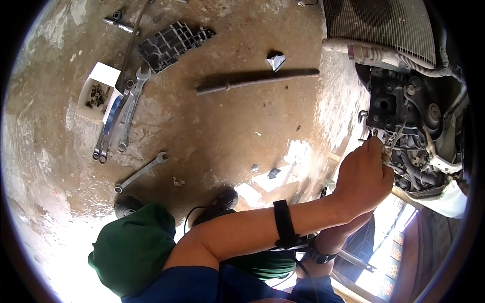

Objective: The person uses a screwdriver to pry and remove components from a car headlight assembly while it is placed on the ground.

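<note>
My left hand (366, 169) is closed at the engine (386, 108) of a vehicle, at the right. Its back faces me and the fingers curl against the parts below a black cover. A thin metal piece shows by the knuckles; what the fingers hold I cannot make out. From beneath the left forearm my right arm (351, 230) reaches toward the same spot, with a dark band on its wrist. The left hand and forearm hide the fingers of that right hand. Hoses (411, 164) and metal parts surround the hands.
A finned radiator (379, 20) with a pipe (374, 53) is above the engine. On the stained floor lie several wrenches (134, 108), another wrench (141, 174), a white box (104, 74) of bolts, a black ribbed plate (169, 48) and a long bar (257, 83). My shoes (126, 206) are nearby.
</note>
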The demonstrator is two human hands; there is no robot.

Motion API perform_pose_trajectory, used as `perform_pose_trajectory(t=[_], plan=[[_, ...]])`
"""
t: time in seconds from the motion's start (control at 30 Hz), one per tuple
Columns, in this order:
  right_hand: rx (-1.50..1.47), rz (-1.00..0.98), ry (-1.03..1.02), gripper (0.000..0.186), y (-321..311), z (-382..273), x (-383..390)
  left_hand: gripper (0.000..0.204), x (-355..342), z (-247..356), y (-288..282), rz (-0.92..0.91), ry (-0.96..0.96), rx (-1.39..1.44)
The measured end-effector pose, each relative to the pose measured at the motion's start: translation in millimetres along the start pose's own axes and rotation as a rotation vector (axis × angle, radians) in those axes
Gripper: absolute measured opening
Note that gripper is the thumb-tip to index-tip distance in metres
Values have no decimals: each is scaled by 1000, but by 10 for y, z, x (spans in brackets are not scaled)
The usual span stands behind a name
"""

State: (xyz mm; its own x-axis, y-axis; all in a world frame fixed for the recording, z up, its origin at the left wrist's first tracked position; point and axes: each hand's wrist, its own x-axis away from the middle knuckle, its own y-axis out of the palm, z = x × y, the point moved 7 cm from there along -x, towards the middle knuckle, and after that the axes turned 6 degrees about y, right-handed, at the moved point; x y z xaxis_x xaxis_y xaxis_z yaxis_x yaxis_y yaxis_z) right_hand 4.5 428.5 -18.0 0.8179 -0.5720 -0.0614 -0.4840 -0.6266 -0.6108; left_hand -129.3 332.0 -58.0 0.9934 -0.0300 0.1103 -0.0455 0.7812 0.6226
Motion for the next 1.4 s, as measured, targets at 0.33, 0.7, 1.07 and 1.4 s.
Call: perform_pose_trajectory(t=[0.33,0.7,1.07,1.4], plan=[[41,-23,-54,57,151,-100,-23,21,5,29,-17,30,2,34],[-76,-53,28,54,168,-113,-131,22,54,29,83,-22,-20,-3],[-305,-114,118,50,199,-37,-219,20,156,-31,199,-16,2,-2],[-548,-139,165,40,250,-151,-237,18,274,-67,313,-18,-16,-3]])
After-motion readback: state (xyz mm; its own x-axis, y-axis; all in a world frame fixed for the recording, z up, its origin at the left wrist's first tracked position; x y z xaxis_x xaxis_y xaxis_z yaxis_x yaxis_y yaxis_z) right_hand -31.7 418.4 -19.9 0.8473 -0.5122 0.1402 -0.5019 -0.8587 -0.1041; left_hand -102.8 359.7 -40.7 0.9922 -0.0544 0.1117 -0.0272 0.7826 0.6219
